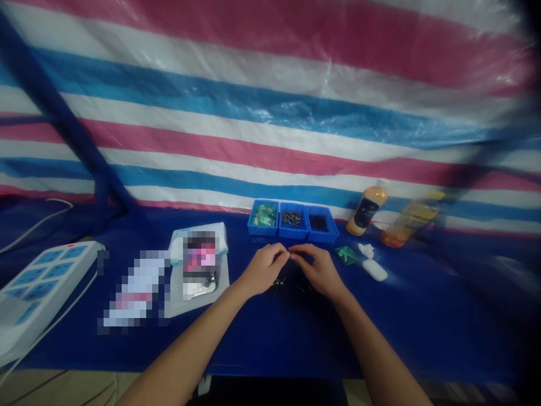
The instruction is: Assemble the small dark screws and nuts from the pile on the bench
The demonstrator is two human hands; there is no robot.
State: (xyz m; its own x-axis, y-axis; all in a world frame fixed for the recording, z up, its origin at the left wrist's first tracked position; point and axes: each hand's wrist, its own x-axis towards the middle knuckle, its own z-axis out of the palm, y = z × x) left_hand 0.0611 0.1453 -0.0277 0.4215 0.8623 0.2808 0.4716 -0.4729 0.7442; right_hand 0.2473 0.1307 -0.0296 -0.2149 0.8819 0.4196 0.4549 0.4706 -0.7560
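My left hand and my right hand meet over the middle of the blue table, fingertips pinched together. Whatever lies between the fingertips is too small to name. Below them on the table are several small brass-coloured metal pieces, and a dark scatter of tiny parts nearer the right hand. Just beyond the hands, three blue bins stand in a row: one with green packets, one with small shiny metal pieces, one with small dark pieces.
At the left lie a white power strip with a cable and a grey-white pouch. Two drink bottles, one dark-labelled and one yellowish, stand at the right. Nearer are a green wrapper and a white oval object.
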